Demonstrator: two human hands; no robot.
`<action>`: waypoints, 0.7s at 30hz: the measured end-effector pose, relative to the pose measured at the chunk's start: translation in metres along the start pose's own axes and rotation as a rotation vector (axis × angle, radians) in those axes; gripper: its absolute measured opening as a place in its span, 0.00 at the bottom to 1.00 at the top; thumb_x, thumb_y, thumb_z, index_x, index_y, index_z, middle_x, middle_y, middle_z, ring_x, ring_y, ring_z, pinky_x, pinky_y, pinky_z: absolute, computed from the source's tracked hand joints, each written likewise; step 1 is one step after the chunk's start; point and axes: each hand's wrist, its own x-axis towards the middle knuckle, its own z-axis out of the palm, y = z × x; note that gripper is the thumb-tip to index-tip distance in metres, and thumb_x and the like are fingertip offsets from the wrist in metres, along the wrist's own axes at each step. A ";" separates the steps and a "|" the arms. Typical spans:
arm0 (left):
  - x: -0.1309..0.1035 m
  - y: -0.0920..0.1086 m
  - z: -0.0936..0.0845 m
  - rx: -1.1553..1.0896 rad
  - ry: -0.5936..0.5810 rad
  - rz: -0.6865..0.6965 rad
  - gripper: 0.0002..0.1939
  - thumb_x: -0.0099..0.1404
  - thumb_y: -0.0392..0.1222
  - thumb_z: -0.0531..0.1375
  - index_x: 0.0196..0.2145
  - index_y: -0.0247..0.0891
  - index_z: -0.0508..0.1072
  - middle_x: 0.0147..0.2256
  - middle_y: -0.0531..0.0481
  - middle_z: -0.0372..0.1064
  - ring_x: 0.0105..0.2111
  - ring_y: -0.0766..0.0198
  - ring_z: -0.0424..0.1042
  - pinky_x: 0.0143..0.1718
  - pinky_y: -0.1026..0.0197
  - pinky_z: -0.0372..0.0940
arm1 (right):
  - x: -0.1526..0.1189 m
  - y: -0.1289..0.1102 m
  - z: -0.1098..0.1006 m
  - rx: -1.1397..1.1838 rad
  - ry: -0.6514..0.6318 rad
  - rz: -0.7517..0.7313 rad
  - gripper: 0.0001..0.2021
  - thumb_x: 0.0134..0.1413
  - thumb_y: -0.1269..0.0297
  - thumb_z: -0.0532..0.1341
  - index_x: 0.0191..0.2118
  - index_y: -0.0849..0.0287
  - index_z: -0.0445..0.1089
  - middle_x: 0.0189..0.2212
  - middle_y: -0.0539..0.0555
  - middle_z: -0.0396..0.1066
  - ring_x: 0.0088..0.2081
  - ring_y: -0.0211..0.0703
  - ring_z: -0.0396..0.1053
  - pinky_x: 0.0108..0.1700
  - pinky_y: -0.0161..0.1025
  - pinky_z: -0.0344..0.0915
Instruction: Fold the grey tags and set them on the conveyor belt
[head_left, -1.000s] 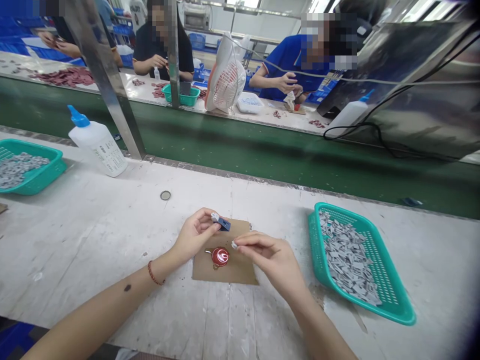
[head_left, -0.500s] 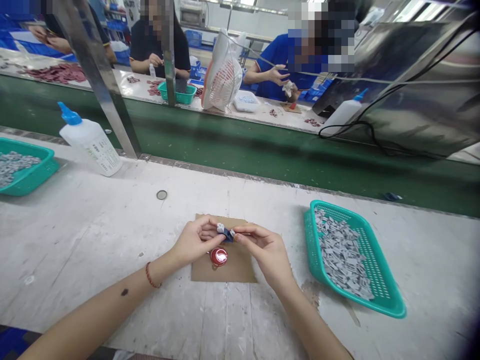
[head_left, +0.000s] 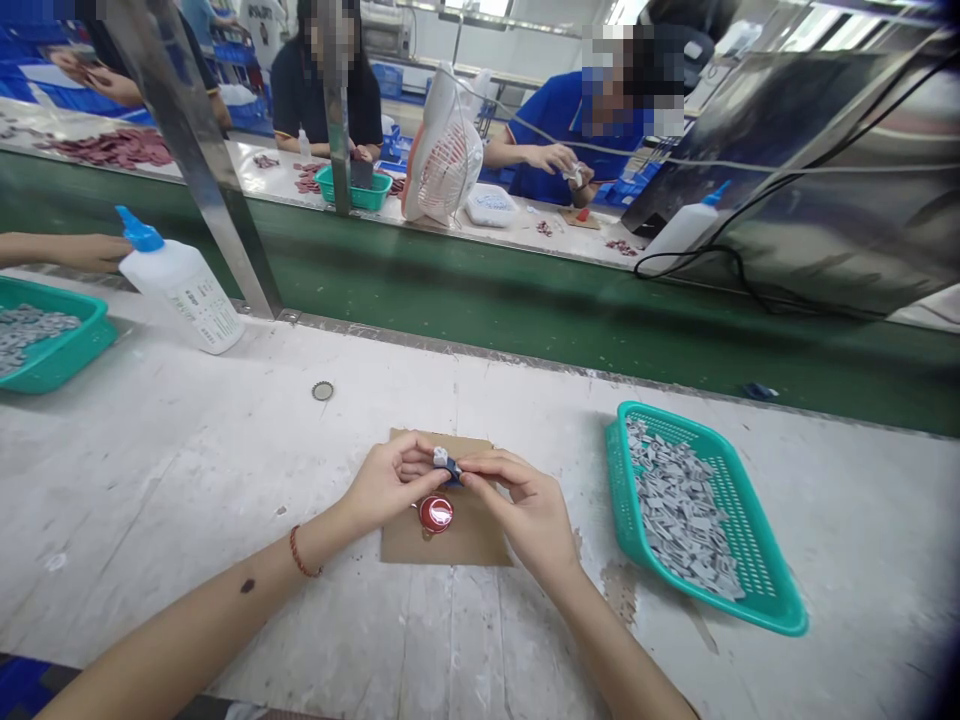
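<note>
We hold a small dark blue piece (head_left: pixel 452 474) in our left hand (head_left: pixel 380 485), gripped between thumb and fingers, with a whitish part (head_left: pixel 441 457) showing at its top. Our right hand (head_left: pixel 538 515) has its thumb and fingers pinched together against the right end of the blue piece; we cannot tell what, if anything, lies between those fingertips. A braided bracelet (head_left: pixel 304 555) circles our left wrist.

Just below the blue piece, between our hands, a shiny red round piece (head_left: pixel 436 513) lies on a square of brown cardboard (head_left: pixel 454 550), which rests on our whitish worktable (head_left: pixel 360 640).

To the right of our right hand sits a green basket (head_left: pixel 624 500) holding many small grey pieces (head_left: pixel 686 515). Beyond our left hand, toward the left, lies a bottle cap (head_left: pixel 322 391); farther that way stands a white bottle (head_left: pixel 187 295) with a blue nozzle. Left of it are another green basket (head_left: pixel 71 352) with grey pieces and a co-worker's hand (head_left: pixel 101 253).

Past our hands, a green strip (head_left: pixel 450 290) runs across. On its far side we see a plastic-wrapped fan (head_left: pixel 448 160), a white tray (head_left: pixel 491 217) and a person in a blue shirt (head_left: pixel 551 110), hands together around something whitish.
</note>
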 end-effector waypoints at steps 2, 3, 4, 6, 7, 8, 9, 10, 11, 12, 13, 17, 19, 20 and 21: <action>0.000 -0.001 0.000 -0.008 0.001 -0.006 0.10 0.57 0.38 0.65 0.34 0.37 0.67 0.35 0.47 0.77 0.36 0.61 0.78 0.40 0.62 0.71 | 0.000 0.000 -0.001 -0.022 -0.009 -0.017 0.05 0.53 0.69 0.64 0.33 0.53 0.78 0.34 0.52 0.78 0.38 0.43 0.74 0.43 0.43 0.72; 0.000 -0.002 -0.001 -0.012 0.004 -0.008 0.10 0.57 0.38 0.65 0.34 0.37 0.67 0.35 0.47 0.77 0.36 0.61 0.78 0.40 0.62 0.72 | 0.000 0.000 -0.001 -0.032 -0.012 -0.019 0.05 0.53 0.69 0.64 0.33 0.53 0.79 0.34 0.52 0.78 0.38 0.43 0.75 0.43 0.43 0.72; 0.000 -0.002 -0.001 -0.014 0.007 -0.010 0.10 0.57 0.38 0.66 0.34 0.37 0.67 0.35 0.47 0.77 0.35 0.61 0.78 0.39 0.62 0.72 | -0.001 0.000 -0.001 -0.041 -0.017 -0.021 0.05 0.54 0.69 0.64 0.33 0.53 0.79 0.34 0.52 0.78 0.38 0.43 0.75 0.43 0.42 0.72; 0.000 -0.002 -0.001 -0.018 0.011 -0.011 0.10 0.56 0.38 0.66 0.34 0.37 0.68 0.35 0.47 0.77 0.35 0.61 0.78 0.39 0.62 0.72 | -0.001 0.000 -0.002 -0.056 -0.030 -0.025 0.06 0.54 0.69 0.64 0.34 0.53 0.79 0.34 0.53 0.78 0.39 0.43 0.75 0.43 0.42 0.72; 0.000 -0.002 -0.001 -0.020 0.012 -0.011 0.10 0.56 0.38 0.66 0.34 0.37 0.68 0.35 0.47 0.77 0.35 0.61 0.78 0.39 0.62 0.72 | -0.001 0.000 -0.002 -0.065 -0.035 -0.028 0.06 0.54 0.69 0.64 0.34 0.53 0.78 0.35 0.53 0.78 0.39 0.43 0.74 0.43 0.42 0.72; 0.000 -0.002 -0.001 -0.024 0.012 -0.014 0.10 0.56 0.39 0.66 0.34 0.37 0.68 0.35 0.47 0.77 0.35 0.61 0.78 0.38 0.62 0.72 | -0.002 0.001 -0.002 -0.075 -0.040 -0.031 0.06 0.55 0.69 0.63 0.34 0.53 0.78 0.35 0.53 0.78 0.39 0.43 0.74 0.43 0.42 0.72; -0.001 -0.001 -0.001 -0.029 0.011 -0.021 0.11 0.56 0.39 0.66 0.34 0.37 0.68 0.35 0.47 0.77 0.35 0.61 0.78 0.38 0.62 0.72 | -0.002 0.001 -0.002 -0.087 -0.043 -0.036 0.06 0.55 0.69 0.63 0.35 0.53 0.78 0.35 0.53 0.77 0.39 0.43 0.74 0.43 0.42 0.72; -0.001 0.000 0.000 -0.037 0.013 -0.033 0.11 0.56 0.39 0.67 0.34 0.36 0.69 0.35 0.47 0.77 0.34 0.61 0.78 0.37 0.62 0.72 | -0.002 0.001 -0.002 -0.101 -0.045 -0.042 0.06 0.56 0.69 0.63 0.35 0.53 0.78 0.35 0.53 0.77 0.40 0.43 0.74 0.44 0.42 0.71; -0.001 0.001 0.000 -0.045 0.018 -0.049 0.11 0.55 0.40 0.67 0.33 0.36 0.69 0.34 0.47 0.77 0.34 0.61 0.78 0.36 0.62 0.72 | -0.003 0.001 -0.001 -0.118 -0.047 -0.049 0.06 0.56 0.68 0.62 0.35 0.53 0.78 0.36 0.53 0.77 0.40 0.43 0.74 0.44 0.42 0.71; -0.001 0.001 0.000 -0.053 0.024 -0.065 0.12 0.55 0.40 0.67 0.33 0.36 0.69 0.34 0.47 0.77 0.33 0.62 0.78 0.35 0.63 0.72 | -0.003 0.001 -0.001 -0.134 -0.050 -0.060 0.07 0.57 0.68 0.62 0.36 0.53 0.78 0.36 0.54 0.76 0.41 0.44 0.73 0.44 0.42 0.71; -0.001 0.002 0.000 -0.060 0.032 -0.079 0.13 0.55 0.41 0.68 0.33 0.36 0.69 0.33 0.48 0.77 0.32 0.62 0.78 0.34 0.63 0.72 | -0.003 0.001 0.000 -0.149 -0.053 -0.074 0.07 0.58 0.68 0.61 0.37 0.53 0.78 0.38 0.54 0.76 0.42 0.44 0.73 0.45 0.42 0.71; 0.002 0.005 0.000 -0.111 0.065 -0.087 0.15 0.55 0.45 0.68 0.32 0.36 0.66 0.30 0.50 0.76 0.29 0.64 0.77 0.33 0.64 0.72 | -0.003 -0.001 0.001 -0.187 -0.078 -0.150 0.11 0.60 0.68 0.59 0.45 0.53 0.76 0.43 0.55 0.73 0.45 0.43 0.72 0.46 0.42 0.70; 0.004 0.006 -0.001 -0.150 0.059 -0.070 0.16 0.55 0.46 0.68 0.32 0.37 0.65 0.28 0.52 0.75 0.29 0.65 0.77 0.33 0.64 0.72 | -0.003 -0.002 0.001 -0.198 -0.084 -0.195 0.13 0.61 0.69 0.58 0.48 0.51 0.74 0.44 0.55 0.72 0.46 0.43 0.71 0.48 0.42 0.69; 0.004 0.006 -0.001 -0.168 0.049 -0.060 0.17 0.55 0.47 0.68 0.32 0.37 0.64 0.27 0.53 0.74 0.29 0.65 0.77 0.33 0.64 0.72 | -0.003 -0.003 0.001 -0.209 -0.084 -0.217 0.14 0.61 0.69 0.58 0.50 0.51 0.73 0.45 0.55 0.71 0.47 0.44 0.70 0.49 0.43 0.69; 0.004 0.006 -0.002 -0.182 0.035 -0.053 0.17 0.55 0.47 0.68 0.31 0.37 0.63 0.25 0.55 0.73 0.29 0.65 0.77 0.33 0.64 0.72 | -0.003 -0.004 0.001 -0.228 -0.083 -0.240 0.16 0.61 0.69 0.58 0.52 0.50 0.71 0.47 0.55 0.71 0.49 0.44 0.69 0.50 0.43 0.68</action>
